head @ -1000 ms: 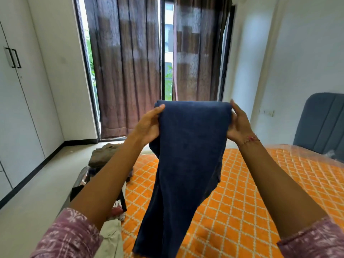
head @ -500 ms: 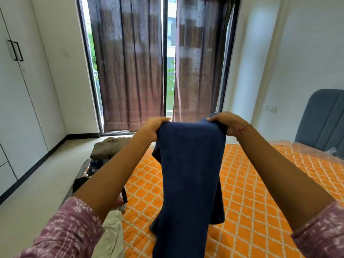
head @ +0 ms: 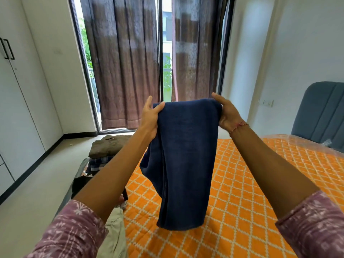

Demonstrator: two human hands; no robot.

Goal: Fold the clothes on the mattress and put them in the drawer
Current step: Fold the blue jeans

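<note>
Two hands: left hand (head: 149, 118), right hand (head: 226, 114), gripping one navy garment (head: 184, 155).

The navy garment (head: 186, 155) is thick matt cloth with a faintly napped, soft surface. The mattress (head: 251, 192) wears a quilted orange cloth cover, stitched in white lattice; toward its far right corner a glossy clear plastic wrap (head: 305, 144) shines. The curtains (head: 126, 62) are thin, slightly crinkled brown fabric. The headboard (head: 323, 112) looks smooth, padded grey upholstery.

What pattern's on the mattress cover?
Orange with a white diamond lattice, on the mattress; the head view shows it.
</note>
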